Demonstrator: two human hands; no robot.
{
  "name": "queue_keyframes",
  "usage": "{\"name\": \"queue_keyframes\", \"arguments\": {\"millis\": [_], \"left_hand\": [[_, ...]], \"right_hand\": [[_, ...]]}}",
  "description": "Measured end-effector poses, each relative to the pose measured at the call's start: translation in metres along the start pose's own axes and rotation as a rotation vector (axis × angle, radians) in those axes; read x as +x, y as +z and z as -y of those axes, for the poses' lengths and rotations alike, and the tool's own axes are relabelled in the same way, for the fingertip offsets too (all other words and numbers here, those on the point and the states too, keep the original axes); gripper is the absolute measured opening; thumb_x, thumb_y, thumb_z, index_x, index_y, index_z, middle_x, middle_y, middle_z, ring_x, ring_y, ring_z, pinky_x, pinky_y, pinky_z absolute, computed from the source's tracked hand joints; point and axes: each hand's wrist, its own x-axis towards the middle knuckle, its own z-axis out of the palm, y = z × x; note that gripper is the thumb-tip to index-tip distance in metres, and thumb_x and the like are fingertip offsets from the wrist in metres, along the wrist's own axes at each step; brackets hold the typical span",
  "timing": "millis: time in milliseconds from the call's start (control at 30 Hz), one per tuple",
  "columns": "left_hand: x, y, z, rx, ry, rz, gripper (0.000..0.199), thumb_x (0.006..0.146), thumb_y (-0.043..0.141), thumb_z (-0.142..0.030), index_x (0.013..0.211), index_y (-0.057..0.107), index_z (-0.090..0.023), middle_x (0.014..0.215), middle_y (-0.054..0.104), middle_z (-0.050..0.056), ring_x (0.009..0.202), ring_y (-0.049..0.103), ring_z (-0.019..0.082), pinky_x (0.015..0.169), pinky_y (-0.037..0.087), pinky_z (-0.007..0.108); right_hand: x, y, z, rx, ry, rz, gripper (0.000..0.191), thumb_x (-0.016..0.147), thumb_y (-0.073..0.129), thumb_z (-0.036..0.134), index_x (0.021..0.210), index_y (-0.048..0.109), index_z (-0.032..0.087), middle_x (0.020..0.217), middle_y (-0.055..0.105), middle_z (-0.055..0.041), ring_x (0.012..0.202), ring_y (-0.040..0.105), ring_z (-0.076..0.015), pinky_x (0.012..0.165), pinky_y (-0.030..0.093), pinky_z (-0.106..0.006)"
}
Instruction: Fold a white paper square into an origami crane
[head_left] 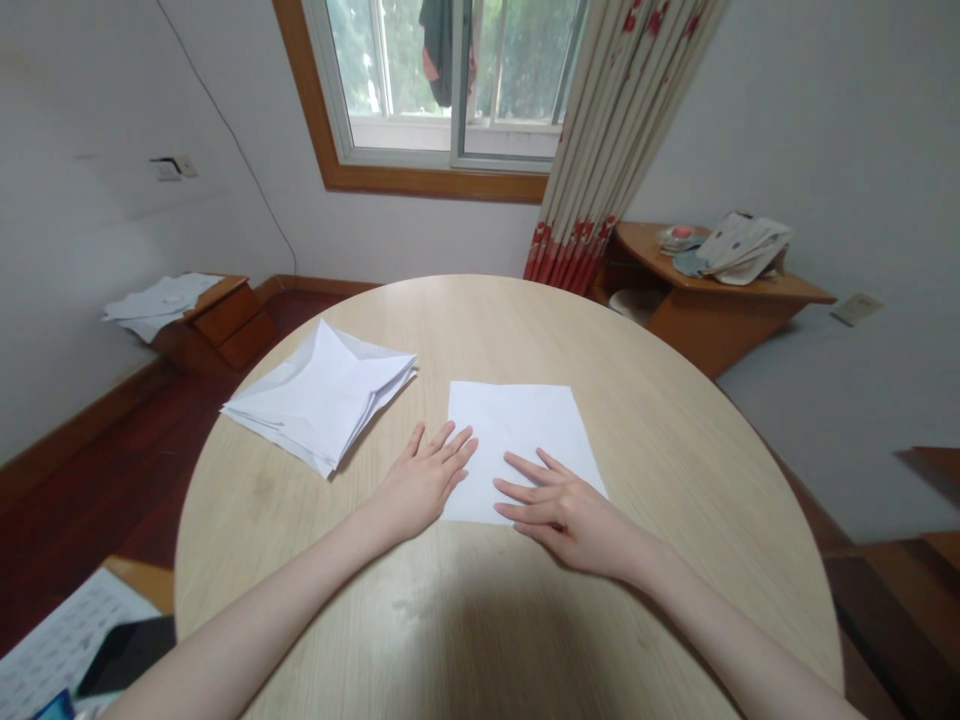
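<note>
A white sheet of paper [517, 415], roughly square, lies flat on the round wooden table [600, 340]. Over its left edge rests my left hand [427, 480], fingers spread, with the fingertips on the paper. My right hand [562, 510] lies across the lower right part of the sheet, fingers stretched out and apart. Neither hand grips anything. To the left of the sheet is a stack of folded white papers [322, 395]; creases cross the top one, and its layers stick out unevenly at the edges.
A small drawer cabinet [232, 320] with papers on it stands beyond the table at left. Behind at right, a wooden corner shelf [720, 285] bears a cloth bag [742, 248]. A dark phone-like device [127, 655] lies at lower left. A curtain [600, 150] hangs by the window.
</note>
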Motion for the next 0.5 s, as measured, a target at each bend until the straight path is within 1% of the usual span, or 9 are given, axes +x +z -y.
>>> {"name": "queue_keyframes", "arguments": {"millis": [67, 133, 233, 300, 367, 433, 500], "left_hand": [[0.0011, -0.0006, 0.0027, 0.0, 0.01, 0.009, 0.041, 0.102, 0.03, -0.026, 0.14, 0.04, -0.018, 0.148, 0.041, 0.008, 0.139, 0.032, 0.025, 0.112, 0.026, 0.055], [0.0023, -0.0006, 0.0041, 0.005, 0.015, -0.002, 0.039, 0.101, 0.033, -0.024, 0.138, 0.044, -0.018, 0.146, 0.043, 0.01, 0.138, 0.035, 0.026, 0.112, 0.026, 0.055], [0.0034, -0.0003, 0.0055, -0.026, 0.041, -0.047, 0.035, 0.098, 0.036, -0.015, 0.129, 0.053, -0.015, 0.138, 0.053, 0.011, 0.13, 0.046, 0.024, 0.11, 0.032, 0.05], [0.0033, -0.0007, 0.0057, -0.079, 0.049, -0.098, 0.033, 0.095, 0.04, -0.01, 0.122, 0.058, -0.015, 0.13, 0.06, 0.01, 0.12, 0.055, 0.023, 0.105, 0.041, 0.046], [0.0028, -0.0019, 0.0049, -0.141, 0.045, -0.143, 0.032, 0.092, 0.043, -0.007, 0.116, 0.062, -0.015, 0.12, 0.066, 0.009, 0.109, 0.059, 0.022, 0.095, 0.048, 0.041], [0.0022, -0.0037, 0.0032, -0.2, 0.042, -0.158, 0.031, 0.09, 0.044, -0.004, 0.112, 0.063, -0.015, 0.114, 0.068, 0.008, 0.103, 0.059, 0.022, 0.089, 0.052, 0.037], [0.002, -0.0063, 0.0015, -0.255, 0.041, -0.143, 0.032, 0.088, 0.044, -0.001, 0.11, 0.062, -0.014, 0.111, 0.068, 0.008, 0.101, 0.059, 0.021, 0.087, 0.052, 0.036]], "right_hand": [[-0.0003, -0.0017, 0.0002, 0.024, 0.019, 0.068, 0.031, 0.092, 0.052, 0.021, 0.12, 0.064, 0.026, 0.131, 0.06, -0.0044, 0.136, 0.038, -0.0277, 0.111, 0.023, -0.062], [-0.0006, -0.0029, 0.001, 0.041, 0.039, 0.105, 0.034, 0.092, 0.053, 0.023, 0.125, 0.061, 0.028, 0.137, 0.055, -0.0046, 0.136, 0.037, -0.0275, 0.111, 0.023, -0.061], [-0.0008, -0.0039, 0.0032, 0.069, 0.069, 0.126, 0.039, 0.092, 0.053, 0.028, 0.131, 0.055, 0.029, 0.143, 0.047, -0.005, 0.137, 0.036, -0.0273, 0.112, 0.023, -0.058], [-0.0006, -0.0045, 0.0048, 0.081, 0.088, 0.142, 0.041, 0.092, 0.052, 0.029, 0.133, 0.053, 0.028, 0.145, 0.044, -0.0055, 0.137, 0.036, -0.0265, 0.113, 0.024, -0.056], [-0.0002, -0.0051, 0.0059, 0.094, 0.101, 0.157, 0.042, 0.093, 0.051, 0.03, 0.135, 0.052, 0.028, 0.146, 0.042, -0.0056, 0.138, 0.035, -0.0257, 0.114, 0.023, -0.055], [-0.0003, -0.0053, 0.0064, 0.107, 0.107, 0.18, 0.045, 0.093, 0.051, 0.032, 0.138, 0.048, 0.028, 0.149, 0.038, -0.0057, 0.139, 0.031, -0.0256, 0.115, 0.021, -0.054], [-0.001, -0.0045, 0.006, 0.11, 0.11, 0.219, 0.049, 0.094, 0.05, 0.033, 0.142, 0.042, 0.029, 0.152, 0.032, -0.0055, 0.142, 0.025, -0.0257, 0.115, 0.017, -0.055]]}}
